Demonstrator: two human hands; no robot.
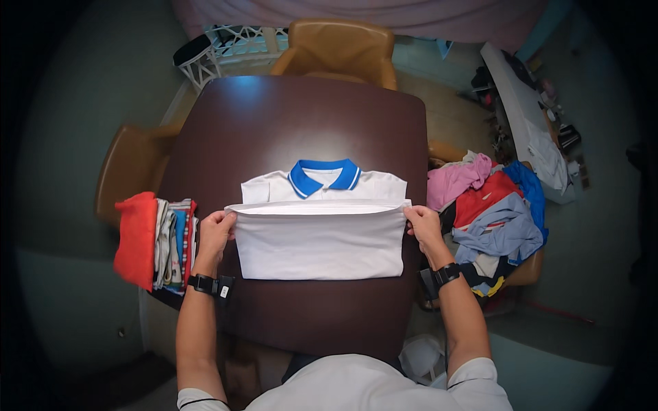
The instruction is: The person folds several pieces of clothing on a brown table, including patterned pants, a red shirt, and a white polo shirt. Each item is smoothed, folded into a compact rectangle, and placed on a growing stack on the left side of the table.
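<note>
The white polo shirt lies flat in the middle of the dark brown table, its blue collar pointing away from me and its lower half doubled up toward the chest. I judge I am mid-fold: the hem end is brought up over the body, and its upper edge stands as a raised lip just below the collar and shoulders. My left hand pinches that lip at its left corner, fingers curled closed on the cloth; my right hand does the same at the right corner. Both hold only the shirt.

As I see it, the next move calls for laying this edge down evenly, both corners level, so the fold stays square and no crease runs across the front.

The shirt looks clean and smooth, plain white apart from the collar, which has a thin white stripe near its edge. The folded part forms a neat rectangle with straight sides, and the sleeves seem tucked in, though I cannot see them.

At the table's left edge, beside my left wrist, stands a stack of folded clothes, red on its outer side. To my right a loose heap of clothes, pink, red and blue, sits on a chair. Two tan chairs stand at the far and left sides.
</note>
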